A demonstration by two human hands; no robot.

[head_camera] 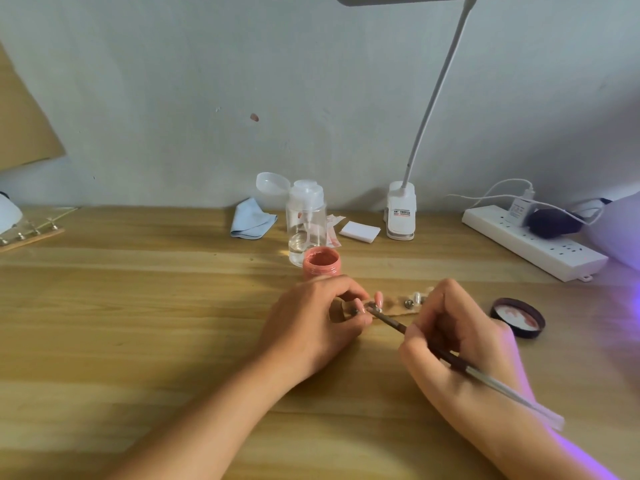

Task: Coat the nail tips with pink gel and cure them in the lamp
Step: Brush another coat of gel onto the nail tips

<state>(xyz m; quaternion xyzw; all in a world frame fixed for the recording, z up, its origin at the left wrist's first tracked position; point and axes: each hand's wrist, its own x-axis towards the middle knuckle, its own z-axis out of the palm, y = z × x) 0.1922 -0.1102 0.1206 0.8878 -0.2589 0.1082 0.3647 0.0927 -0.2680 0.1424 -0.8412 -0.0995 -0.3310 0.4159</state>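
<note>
Pale wooden tabletop [138, 306] fills the lower frame beneath a grey wall. At centre, the left hand [311, 317] pinches the left end of a thin wooden holder strip [398, 309] carrying small nail tips [379, 296] on metal studs. One tip is already pink, and those further right look clear. The right hand [453, 334] grips a slim dark-handled brush [389, 320] like a pen, its head at a tip beside the left fingers. An open round jar of pink gel [321, 263] stands just behind the left hand, and a white domed curing lamp [620, 230] glows purple at the right edge. The step probably goes best with the strip pinned flat, thin even strokes along each tip, and gel kept off the studs.
</note>
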